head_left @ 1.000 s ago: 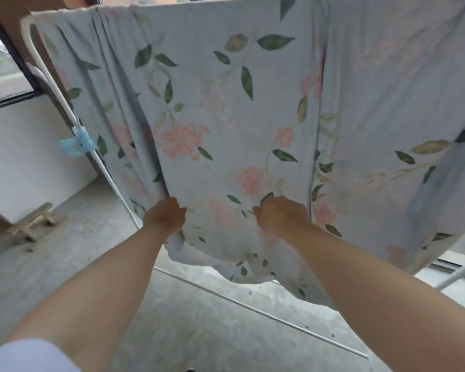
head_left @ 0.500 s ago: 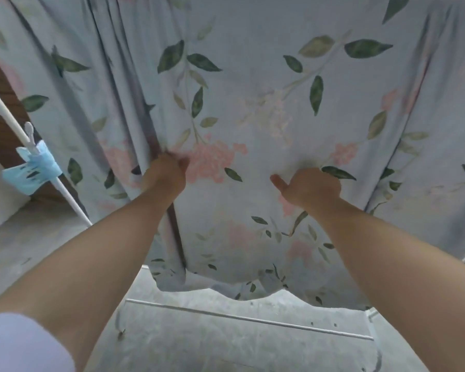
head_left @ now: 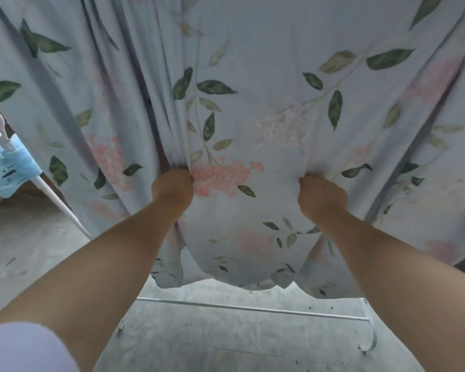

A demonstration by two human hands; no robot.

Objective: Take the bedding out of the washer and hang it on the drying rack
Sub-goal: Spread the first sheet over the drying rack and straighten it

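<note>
The floral bedding, hanging from above both hands on the drying rack, is being gripped in bunched folds by the left hand and right hand, and, being judged soft, limp and likely damp-heavy, is best being taken in gathered handfuls.

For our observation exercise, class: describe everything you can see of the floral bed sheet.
The bed sheet is thin, pale blue cloth printed with green leaves and pink and white flower clusters. It hangs from out of view above, filling most of the picture, in long vertical folds. The left hand and right hand each grip a bunch of it partway up, and creases fan out from both grips. Its wavy lower hem hangs loose above the floor.
</note>
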